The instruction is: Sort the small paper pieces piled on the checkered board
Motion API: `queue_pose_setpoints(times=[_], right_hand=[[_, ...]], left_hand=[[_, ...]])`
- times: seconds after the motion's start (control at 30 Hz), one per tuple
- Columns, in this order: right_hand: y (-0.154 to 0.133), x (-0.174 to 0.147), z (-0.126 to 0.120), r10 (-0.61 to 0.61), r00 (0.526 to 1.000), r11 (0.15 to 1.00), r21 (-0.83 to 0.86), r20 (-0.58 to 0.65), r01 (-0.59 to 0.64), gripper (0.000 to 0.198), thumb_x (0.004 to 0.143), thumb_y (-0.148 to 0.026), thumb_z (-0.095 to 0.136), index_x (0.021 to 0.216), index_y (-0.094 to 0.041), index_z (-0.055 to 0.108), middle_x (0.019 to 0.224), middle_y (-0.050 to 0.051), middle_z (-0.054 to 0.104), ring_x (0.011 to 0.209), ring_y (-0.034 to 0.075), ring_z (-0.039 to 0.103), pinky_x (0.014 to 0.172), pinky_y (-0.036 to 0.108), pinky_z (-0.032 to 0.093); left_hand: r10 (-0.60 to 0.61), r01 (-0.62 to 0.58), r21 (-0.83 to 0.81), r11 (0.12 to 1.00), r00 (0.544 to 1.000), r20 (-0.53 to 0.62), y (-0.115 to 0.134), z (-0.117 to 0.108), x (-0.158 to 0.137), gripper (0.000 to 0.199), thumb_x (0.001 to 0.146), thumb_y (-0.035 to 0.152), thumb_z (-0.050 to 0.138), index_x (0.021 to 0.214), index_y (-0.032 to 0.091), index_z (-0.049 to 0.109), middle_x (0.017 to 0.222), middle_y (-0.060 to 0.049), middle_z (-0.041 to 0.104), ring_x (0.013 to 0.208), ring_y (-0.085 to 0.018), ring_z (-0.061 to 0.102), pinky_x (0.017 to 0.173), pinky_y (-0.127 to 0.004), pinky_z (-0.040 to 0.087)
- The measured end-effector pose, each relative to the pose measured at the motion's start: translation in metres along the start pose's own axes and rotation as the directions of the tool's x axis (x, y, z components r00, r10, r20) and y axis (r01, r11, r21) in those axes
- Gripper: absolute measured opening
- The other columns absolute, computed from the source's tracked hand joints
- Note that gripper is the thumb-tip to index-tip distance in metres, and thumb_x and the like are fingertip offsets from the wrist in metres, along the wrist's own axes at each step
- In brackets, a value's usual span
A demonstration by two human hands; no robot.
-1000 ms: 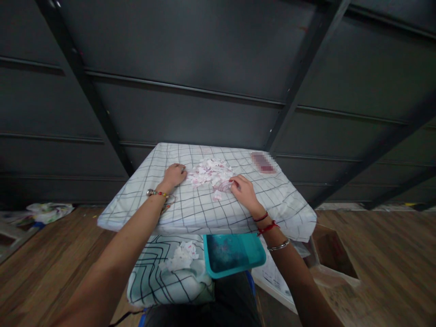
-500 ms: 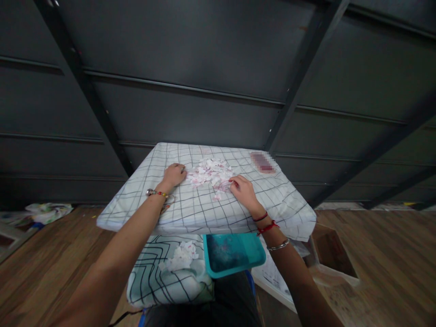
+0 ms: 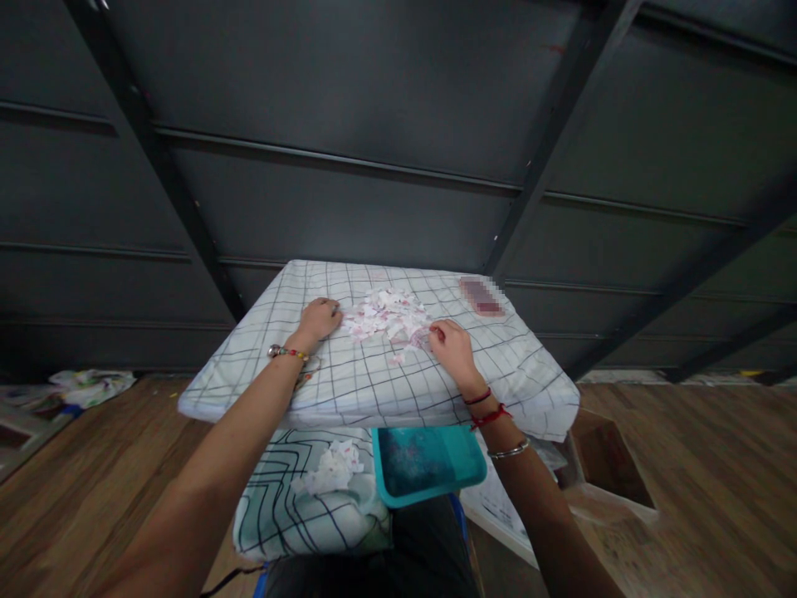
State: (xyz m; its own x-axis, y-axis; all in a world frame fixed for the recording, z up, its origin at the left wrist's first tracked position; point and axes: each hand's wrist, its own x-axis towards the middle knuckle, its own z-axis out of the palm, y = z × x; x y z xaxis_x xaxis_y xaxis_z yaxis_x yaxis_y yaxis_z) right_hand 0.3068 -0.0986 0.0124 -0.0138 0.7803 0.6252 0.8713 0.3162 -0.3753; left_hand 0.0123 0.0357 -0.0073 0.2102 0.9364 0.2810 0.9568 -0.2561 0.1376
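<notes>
A heap of white and pink paper scraps [image 3: 387, 316] lies on a table [image 3: 349, 378] covered with a white checked cloth. My left hand [image 3: 320, 319] rests palm down at the heap's left edge, its fingers loosely bent and apart from any visible object. At the right edge, my right hand [image 3: 451, 345] has thumb and fingers pinched together on a pinkish scrap [image 3: 420, 337]; the fingertips are partly hidden. One small loose scrap [image 3: 397, 360] lies in front of the heap.
Below the table's front edge is a teal plastic tub [image 3: 429, 494]. More white scraps [image 3: 336, 468] lie on a folded checked cloth [image 3: 299, 531] beside it. A pixelated flat object [image 3: 481, 296] is at the back right. An open cardboard box [image 3: 607, 457] stands on the floor; dark panels [image 3: 374, 216] rise behind.
My right hand has shifted slightly right, away from the heap's middle, with its fingers drawn closer together. My left hand stays in place.
</notes>
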Motion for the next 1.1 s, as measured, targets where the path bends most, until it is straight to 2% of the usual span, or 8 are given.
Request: queue_pose_setpoints(times=[0.17, 0.33, 0.47, 0.67, 0.8, 0.93, 1.1], right_hand=[[-0.0002, -0.0003, -0.0013, 0.004, 1.000, 1.000, -0.002, -0.002, -0.004, 0.021, 0.075, -0.015, 0.045, 0.080, -0.017, 0.065, 0.075, 0.005, 0.062, 0.071, 0.018, 0.055, 0.070, 0.027, 0.042], [-0.0006, -0.0010, -0.0024, 0.062, 0.998, 0.998, -0.016, -0.020, -0.062, 0.020, 0.075, -0.016, 0.044, 0.080, -0.017, 0.064, 0.074, 0.005, 0.062, 0.069, 0.018, 0.055, 0.069, 0.027, 0.042], [-0.0007, -0.0014, -0.0034, 0.031, 1.000, 1.000, -0.002, -0.001, -0.031, 0.019, 0.074, -0.016, 0.045, 0.075, -0.018, 0.064, 0.071, 0.004, 0.061, 0.068, 0.017, 0.055, 0.067, 0.027, 0.042], [0.0011, -0.0015, -0.0064, 0.063, 0.997, 0.998, -0.018, -0.038, -0.063, 0.017, 0.074, -0.016, 0.045, 0.073, -0.018, 0.063, 0.067, 0.003, 0.059, 0.062, 0.016, 0.052, 0.063, 0.027, 0.040], [0.0020, -0.0012, -0.0078, 0.041, 0.999, 0.999, -0.024, 0.002, -0.041, 0.017, 0.074, -0.016, 0.045, 0.072, -0.019, 0.063, 0.067, 0.003, 0.060, 0.065, 0.017, 0.053, 0.064, 0.027, 0.040], [0.0027, -0.0008, -0.0074, 0.065, 0.997, 0.998, -0.023, -0.030, -0.066, 0.018, 0.074, -0.016, 0.046, 0.075, -0.017, 0.064, 0.069, 0.004, 0.060, 0.065, 0.017, 0.053, 0.064, 0.027, 0.041], [0.0025, -0.0012, -0.0063, 0.026, 1.000, 0.999, 0.018, 0.016, -0.026, 0.018, 0.074, -0.015, 0.047, 0.076, -0.018, 0.064, 0.072, 0.004, 0.062, 0.068, 0.017, 0.055, 0.067, 0.027, 0.042]], left_hand=[[0.005, -0.005, 0.003, 1.000, 1.000, -0.003, 0.0002, -0.0003, -0.0004, 0.043, 0.084, 0.034, 0.040, 0.117, 0.016, 0.061, 0.118, -0.010, 0.060, 0.111, -0.021, 0.053, 0.094, -0.030, 0.042], [0.006, -0.006, 0.016, 1.000, 1.000, 0.002, 0.0007, -0.0012, -0.0012, 0.043, 0.084, 0.034, 0.039, 0.117, 0.017, 0.061, 0.118, -0.009, 0.060, 0.111, -0.021, 0.053, 0.093, -0.031, 0.043], [-0.001, 0.001, 0.008, 1.000, 1.000, 0.006, 0.0014, -0.0022, -0.0013, 0.043, 0.084, 0.035, 0.039, 0.117, 0.017, 0.061, 0.119, -0.009, 0.060, 0.111, -0.022, 0.053, 0.093, -0.031, 0.043], [0.005, -0.005, 0.001, 1.000, 1.000, 0.009, 0.0000, 0.0001, 0.0005, 0.043, 0.083, 0.032, 0.040, 0.117, 0.016, 0.061, 0.119, -0.009, 0.060, 0.112, -0.021, 0.052, 0.094, -0.030, 0.042], [0.023, -0.023, -0.003, 1.000, 1.000, 0.005, -0.0007, 0.0011, 0.0009, 0.043, 0.082, 0.030, 0.039, 0.116, 0.016, 0.061, 0.118, -0.009, 0.061, 0.112, -0.021, 0.052, 0.094, -0.030, 0.042], [0.009, -0.009, -0.012, 1.000, 1.000, 0.010, -0.0003, 0.0001, 0.0004, 0.042, 0.082, 0.031, 0.040, 0.116, 0.016, 0.061, 0.119, -0.009, 0.061, 0.111, -0.022, 0.053, 0.093, -0.032, 0.043], [-0.001, 0.002, -0.014, 1.000, 1.000, 0.012, 0.0008, -0.0017, -0.0007, 0.043, 0.082, 0.032, 0.041, 0.116, 0.017, 0.061, 0.120, -0.010, 0.060, 0.110, -0.023, 0.053, 0.093, -0.033, 0.043]])
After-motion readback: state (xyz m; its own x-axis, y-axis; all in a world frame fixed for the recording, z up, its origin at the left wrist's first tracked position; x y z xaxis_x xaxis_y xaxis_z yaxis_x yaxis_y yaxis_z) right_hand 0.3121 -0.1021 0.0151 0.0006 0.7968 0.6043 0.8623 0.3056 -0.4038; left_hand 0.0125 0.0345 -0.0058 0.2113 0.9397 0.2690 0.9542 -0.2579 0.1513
